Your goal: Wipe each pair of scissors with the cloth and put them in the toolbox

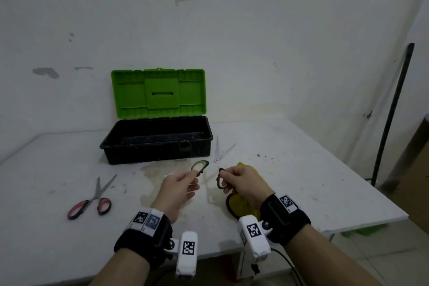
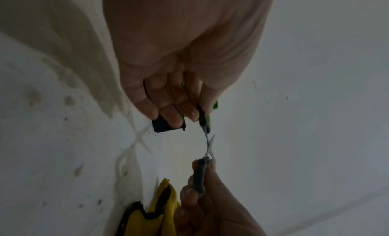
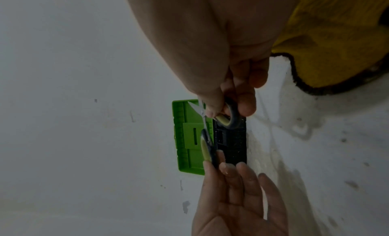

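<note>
The person holds a pair of green-handled scissors (image 1: pixel 214 165) up over the middle of the table (image 1: pixel 301 169), just in front of the toolbox (image 1: pixel 157 144). The left hand (image 1: pixel 178 187) pinches one handle loop between thumb and fingertips, and the right hand (image 1: pixel 241 183) pinches the other loop the same way. The blades are spread apart in a narrow V and point toward the far edge of the table.

The yellow cloth (image 1: pixel 241 204) lies crumpled on the table under the right hand and wrist. No picture shows it gripped or touching the blades, so whether this pair has been wiped already cannot be told from what is visible. Spreading the blades looks like preparation for wiping, or a check of them, but that is only a reading.

The toolbox stands at the far side of the table with its green lid (image 1: pixel 159 94) propped open against the wall. The black tray looks bare as far as the head view shows; its floor is dark, so something small could be missed. No scissors appear to have gone in yet.

A pair of red-handled scissors (image 1: pixel 91 199) lies flat near the left edge of the table, blades slightly parted, well apart from both hands and the cloth. It still has to be wiped and stowed, so most of the task seems to remain.
</note>
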`<state>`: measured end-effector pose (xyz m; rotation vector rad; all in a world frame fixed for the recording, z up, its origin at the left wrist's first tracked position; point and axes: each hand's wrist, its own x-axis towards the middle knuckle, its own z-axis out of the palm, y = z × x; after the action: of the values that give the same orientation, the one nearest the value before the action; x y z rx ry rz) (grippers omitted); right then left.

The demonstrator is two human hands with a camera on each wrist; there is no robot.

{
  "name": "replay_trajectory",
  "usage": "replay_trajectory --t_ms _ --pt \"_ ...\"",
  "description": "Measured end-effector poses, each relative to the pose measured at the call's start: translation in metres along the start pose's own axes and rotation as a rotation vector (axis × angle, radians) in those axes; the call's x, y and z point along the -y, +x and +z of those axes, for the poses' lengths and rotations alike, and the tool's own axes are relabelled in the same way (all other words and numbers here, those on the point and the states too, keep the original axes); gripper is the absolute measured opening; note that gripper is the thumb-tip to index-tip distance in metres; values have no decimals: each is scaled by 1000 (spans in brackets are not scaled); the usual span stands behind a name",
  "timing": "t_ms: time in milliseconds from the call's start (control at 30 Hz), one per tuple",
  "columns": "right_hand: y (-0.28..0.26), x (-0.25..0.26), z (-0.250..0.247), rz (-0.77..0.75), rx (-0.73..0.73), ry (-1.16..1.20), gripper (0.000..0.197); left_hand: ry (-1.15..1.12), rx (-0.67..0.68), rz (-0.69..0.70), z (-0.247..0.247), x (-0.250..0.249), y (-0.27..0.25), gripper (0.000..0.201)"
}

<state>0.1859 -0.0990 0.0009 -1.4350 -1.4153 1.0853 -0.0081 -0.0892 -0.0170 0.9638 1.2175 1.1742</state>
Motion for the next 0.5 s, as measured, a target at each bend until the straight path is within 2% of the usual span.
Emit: replay_trajectory --t_ms 100,233,367,500 --pt "1 5 4 2 5 -14 26 31 46 -39 -6 -4 -1 15" --pt "2 9 9 5 8 -31 26 65 1 28 -13 -11 3 12" --pt "6 10 17 18 -13 -27 28 95 47 34 -11 -11 1 9" --pt "8 10 29 44 -32 -3 27 66 56 8 -5 -2 -1 21"
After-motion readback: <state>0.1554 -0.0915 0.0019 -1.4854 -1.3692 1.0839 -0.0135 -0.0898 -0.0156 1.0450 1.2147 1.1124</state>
